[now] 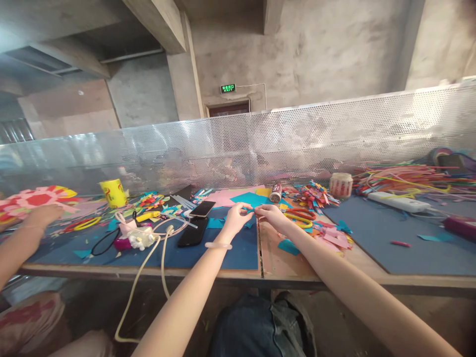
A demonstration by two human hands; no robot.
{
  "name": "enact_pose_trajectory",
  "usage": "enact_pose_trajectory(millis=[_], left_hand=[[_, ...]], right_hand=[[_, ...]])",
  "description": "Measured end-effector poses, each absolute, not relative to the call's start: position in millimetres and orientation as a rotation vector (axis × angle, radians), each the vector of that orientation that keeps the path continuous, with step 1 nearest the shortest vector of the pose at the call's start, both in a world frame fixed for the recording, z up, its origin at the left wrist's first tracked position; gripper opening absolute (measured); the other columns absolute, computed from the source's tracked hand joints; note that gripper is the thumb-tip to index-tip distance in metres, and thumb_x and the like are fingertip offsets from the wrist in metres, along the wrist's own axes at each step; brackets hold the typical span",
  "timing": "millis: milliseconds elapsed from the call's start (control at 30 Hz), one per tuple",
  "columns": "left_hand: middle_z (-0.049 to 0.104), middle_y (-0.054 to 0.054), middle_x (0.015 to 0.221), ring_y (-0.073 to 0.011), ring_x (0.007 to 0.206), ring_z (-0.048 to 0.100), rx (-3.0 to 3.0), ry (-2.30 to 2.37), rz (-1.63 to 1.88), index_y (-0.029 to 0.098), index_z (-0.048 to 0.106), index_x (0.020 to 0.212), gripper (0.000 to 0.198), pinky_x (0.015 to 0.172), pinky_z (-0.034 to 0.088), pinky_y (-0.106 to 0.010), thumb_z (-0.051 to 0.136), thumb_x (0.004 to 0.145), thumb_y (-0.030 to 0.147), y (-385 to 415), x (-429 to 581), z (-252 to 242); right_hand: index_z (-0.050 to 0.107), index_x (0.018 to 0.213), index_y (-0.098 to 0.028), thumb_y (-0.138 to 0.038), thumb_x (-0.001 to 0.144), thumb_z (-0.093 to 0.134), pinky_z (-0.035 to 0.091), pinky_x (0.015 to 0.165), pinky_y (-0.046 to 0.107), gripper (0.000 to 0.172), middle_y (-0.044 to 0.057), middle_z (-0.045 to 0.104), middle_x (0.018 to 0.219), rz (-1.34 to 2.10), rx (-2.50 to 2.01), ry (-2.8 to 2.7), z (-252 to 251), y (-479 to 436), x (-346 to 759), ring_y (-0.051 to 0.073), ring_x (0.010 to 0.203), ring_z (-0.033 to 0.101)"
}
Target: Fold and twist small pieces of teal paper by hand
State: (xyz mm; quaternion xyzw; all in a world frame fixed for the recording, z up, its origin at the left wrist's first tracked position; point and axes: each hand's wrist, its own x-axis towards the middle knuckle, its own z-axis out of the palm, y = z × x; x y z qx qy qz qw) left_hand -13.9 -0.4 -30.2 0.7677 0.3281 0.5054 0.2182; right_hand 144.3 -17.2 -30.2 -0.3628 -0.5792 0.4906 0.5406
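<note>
Two hands (234,221) (274,216), fingertips (247,208) on teal scrap (253,211)

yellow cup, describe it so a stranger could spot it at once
Follow the perforated metal screen at the back of the table leftwards. The yellow cup stands upright there, right of the red-and-pink papercraft, the only tall thing among the flat scraps around it.

A small teal paper scrap (253,211), thin and creased, sits pinched between the left hand (235,221) and right hand (270,214). It is held level just off the desk (271,265), to the right of the black phone (192,233).
</note>
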Motion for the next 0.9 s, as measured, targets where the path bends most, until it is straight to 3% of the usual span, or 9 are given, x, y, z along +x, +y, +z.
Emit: enact_pose_trajectory(millis=[133, 900], left_hand=[[0.061, -0.005, 0.095, -0.0139, 0.078, 0.058, 2.172, 0.908, 1.372, 0.018, 0.057, 0.091, 0.025, 0.074, 0.046, -0.029, 0.062, 0.067, 0.024, -2.8, -14.3, -30.2], [0.058, -0.006, 0.098, -0.0143, 0.082, 0.058, 2.141, 0.817, 1.406, 0.016, 0.06, 0.083, 0.015, 0.076, 0.047, -0.032, 0.059, 0.069, 0.019, -0.8, -13.2, -30.6]], right_hand=[[0.063, 0.069, -0.012, -0.035, 0.062, 0.067, 0.044, 0.058, 0.022, 0.025, 0.004, 0.061, 0.066, 1.172, -0.831, -1.369, -29.5, -18.4, 144.3, 0.01, 0.062, 0.055], [0.06, 0.064, -0.013, -0.037, 0.065, 0.065, 0.043, 0.053, 0.022, 0.025, 0.003, 0.06, 0.061, 1.199, -0.882, -1.308, -32.7, -12.9, 145.7, 0.01, 0.056, 0.055]])
